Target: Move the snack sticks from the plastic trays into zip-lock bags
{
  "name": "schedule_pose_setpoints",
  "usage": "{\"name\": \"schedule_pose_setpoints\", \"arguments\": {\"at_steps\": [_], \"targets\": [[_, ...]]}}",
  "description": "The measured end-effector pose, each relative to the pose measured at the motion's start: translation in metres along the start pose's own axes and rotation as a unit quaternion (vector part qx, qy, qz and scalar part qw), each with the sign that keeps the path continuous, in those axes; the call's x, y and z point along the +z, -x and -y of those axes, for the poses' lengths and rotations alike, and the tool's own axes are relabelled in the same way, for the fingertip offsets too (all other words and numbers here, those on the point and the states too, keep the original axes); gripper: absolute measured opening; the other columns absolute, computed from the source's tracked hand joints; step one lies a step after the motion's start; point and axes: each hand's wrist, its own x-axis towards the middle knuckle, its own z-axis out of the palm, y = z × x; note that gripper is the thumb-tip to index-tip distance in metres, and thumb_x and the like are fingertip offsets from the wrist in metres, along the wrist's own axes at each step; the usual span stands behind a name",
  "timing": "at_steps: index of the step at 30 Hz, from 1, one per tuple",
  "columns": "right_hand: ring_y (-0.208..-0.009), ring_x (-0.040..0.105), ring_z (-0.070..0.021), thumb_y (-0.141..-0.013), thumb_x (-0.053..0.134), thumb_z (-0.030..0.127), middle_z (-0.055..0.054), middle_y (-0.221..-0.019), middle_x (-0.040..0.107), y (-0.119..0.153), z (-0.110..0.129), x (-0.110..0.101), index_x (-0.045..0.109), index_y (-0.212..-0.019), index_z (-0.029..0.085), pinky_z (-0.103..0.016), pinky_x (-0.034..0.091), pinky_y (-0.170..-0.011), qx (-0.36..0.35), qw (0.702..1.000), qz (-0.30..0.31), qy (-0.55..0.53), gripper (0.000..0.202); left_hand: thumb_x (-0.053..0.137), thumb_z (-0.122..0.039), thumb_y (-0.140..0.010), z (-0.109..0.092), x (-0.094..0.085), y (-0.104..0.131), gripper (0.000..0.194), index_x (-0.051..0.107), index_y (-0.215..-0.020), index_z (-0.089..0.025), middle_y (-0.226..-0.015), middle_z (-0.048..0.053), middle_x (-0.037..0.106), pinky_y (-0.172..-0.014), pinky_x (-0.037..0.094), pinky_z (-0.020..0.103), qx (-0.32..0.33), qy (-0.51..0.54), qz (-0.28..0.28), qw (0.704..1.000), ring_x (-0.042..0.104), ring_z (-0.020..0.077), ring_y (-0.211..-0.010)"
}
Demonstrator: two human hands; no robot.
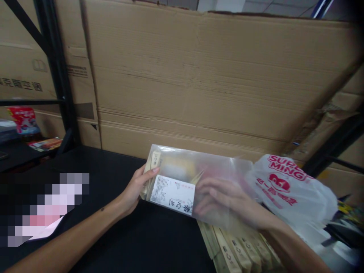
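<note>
A long clear plastic bag (240, 170) is held up above the black tabletop, its closed end toward the left. Inside that end are beige paper packets (155, 162) and a white card (173, 195) printed with black characters. My left hand (140, 185) is closed around the left end, thumb on the front and fingers behind. My right hand (218, 195) shows hazily through the plastic, apparently inside the right part of the bag. Its fingers are stretched and slightly apart, near the card's right edge, with nothing visibly gripped. Several more beige packets (231, 250) stand in a row beneath my right forearm.
A white shopping bag (301, 201) with red print lies at the right. Cardboard (199, 76) walls off the back between black metal posts (58, 68). A pixelated pinkish item (48, 212) lies on the tabletop (113, 242) at left, and a red pouch (24, 119) stands further left.
</note>
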Motion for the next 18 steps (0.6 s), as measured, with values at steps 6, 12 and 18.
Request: {"name": "schedule_pose_setpoints", "arguments": {"at_steps": [6,12,18], "targets": [[-0.116,0.065,-0.0225,-0.102,0.057,0.046,-0.007,-0.126,0.07,-0.038,0.012,0.026,0.069,-0.126,0.025,-0.04,0.05,-0.103,-0.022,0.994,0.048,0.092,0.034,0.081,-0.04,-0.081,0.003,0.009,0.01,0.048,0.071,-0.121,-0.015,-0.077,0.008,0.074,-0.06,0.056,0.029,0.007,-0.006,0.041,0.999,0.07,0.021,-0.066],[-0.091,0.068,-0.0197,-0.092,0.069,0.048,-0.007,-0.115,0.071,-0.055,0.014,0.03,0.067,-0.124,0.025,-0.032,0.055,-0.072,-0.016,0.998,0.054,0.011,0.039,0.089,-0.032,-0.071,-0.004,0.003,0.011,0.055,0.069,-0.118,-0.014,-0.08,0.006,0.074,-0.054,0.055,0.025,0.031,-0.017,0.058,0.998,0.068,0.018,-0.063],[-0.044,0.041,-0.0107,-0.091,0.064,0.04,0.005,-0.062,0.054,-0.019,0.013,-0.007,0.061,-0.097,0.023,-0.025,0.031,-0.044,-0.088,0.922,-0.331,0.181,0.019,0.081,-0.025,-0.076,-0.032,-0.031,-0.021,0.032,0.072,-0.101,-0.009,-0.077,0.008,0.075,-0.055,0.059,0.028,0.066,0.034,-0.104,0.992,0.069,0.0193,-0.059]]}}
